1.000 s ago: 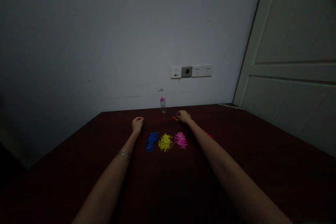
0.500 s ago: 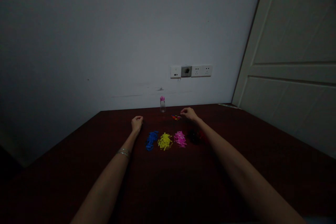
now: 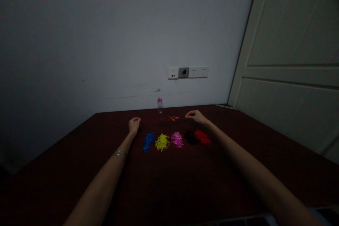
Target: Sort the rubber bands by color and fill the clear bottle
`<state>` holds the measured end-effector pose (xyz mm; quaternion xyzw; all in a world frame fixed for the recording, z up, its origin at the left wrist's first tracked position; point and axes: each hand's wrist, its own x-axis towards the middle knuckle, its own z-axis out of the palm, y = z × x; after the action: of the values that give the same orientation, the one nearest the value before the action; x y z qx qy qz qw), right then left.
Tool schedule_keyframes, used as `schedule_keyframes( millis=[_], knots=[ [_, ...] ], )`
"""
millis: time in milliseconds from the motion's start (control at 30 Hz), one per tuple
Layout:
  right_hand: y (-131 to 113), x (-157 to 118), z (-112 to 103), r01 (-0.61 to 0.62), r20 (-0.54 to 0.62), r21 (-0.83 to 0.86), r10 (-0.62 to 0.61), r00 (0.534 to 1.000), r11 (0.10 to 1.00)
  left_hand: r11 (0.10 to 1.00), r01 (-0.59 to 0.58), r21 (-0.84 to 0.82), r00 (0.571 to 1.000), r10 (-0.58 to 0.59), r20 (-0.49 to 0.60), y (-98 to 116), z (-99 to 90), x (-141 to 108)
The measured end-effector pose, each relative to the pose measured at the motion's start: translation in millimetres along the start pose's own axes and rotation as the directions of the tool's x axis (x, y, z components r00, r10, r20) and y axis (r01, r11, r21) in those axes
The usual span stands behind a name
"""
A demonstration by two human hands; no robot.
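Note:
My left hand [image 3: 134, 125] rests on the table with its fingers curled closed; whether anything is inside them is hidden. My right hand [image 3: 195, 116] is pinched closed just right of a small mixed-colour pile [image 3: 173, 118], and what its fingertips hold is too small to make out. Nearer me lies a row of loose piles that look like small rubber bands: blue bands [image 3: 149, 142], yellow bands [image 3: 162, 142], pink bands [image 3: 177, 140], black bands [image 3: 190, 137] and red bands [image 3: 202, 137]. The red pile sits beside my right forearm.
A clear bottle with a pink top [image 3: 160, 106] stands at the back of the dark red table [image 3: 159, 183], close to the wall. Sockets [image 3: 188, 72] are set in the wall above. A pale panelled door [image 3: 288, 95] borders the right side.
My right hand has moved right, away from the mixed pile, and the red pile now shows beside my forearm. My left hand stays closed on the table. The view has shifted slightly.

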<state>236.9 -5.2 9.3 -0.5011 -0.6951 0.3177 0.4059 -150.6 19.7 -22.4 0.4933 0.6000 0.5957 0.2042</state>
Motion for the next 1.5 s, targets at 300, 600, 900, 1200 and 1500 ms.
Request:
schedule_keyframes(
  millis=[300, 600, 900, 1200, 1500],
  knots=[
    [-14.0, -38.4, -9.5, 0.041, 0.098, -0.057, -0.035, 0.995, 0.998, 0.999, -0.02, 0.033, 1.0, 0.02, -0.001, -1.2, 0.7, 1.3],
    [-14.6, -55.6, -4.9, 0.197, 0.262, -0.2, -0.141, 0.955, 0.96, 0.999, -0.039, 0.032, 0.999, 0.038, 0.011, -4.0, 1.1, 2.3],
    [27.4, -51.0, -17.5, 0.075, -0.012, -0.215, -0.08, 0.997, 0.974, 0.988, -0.012, 0.153, 0.999, 0.003, 0.054, -7.0, 4.1, 5.1],
    [51.1, -47.7, -22.6, 0.039, -0.141, -0.211, -0.07, 0.988, 0.977, 0.847, -0.201, 0.492, 0.96, 0.071, 0.27, 11.8, 20.1, 5.8],
    [44.6, -53.6, -18.8, 0.043, -0.125, -0.224, -0.073, 0.989, 0.974, 0.769, -0.489, 0.412, 0.762, 0.147, 0.631, 44.9, 75.7, -13.5]
  ],
)
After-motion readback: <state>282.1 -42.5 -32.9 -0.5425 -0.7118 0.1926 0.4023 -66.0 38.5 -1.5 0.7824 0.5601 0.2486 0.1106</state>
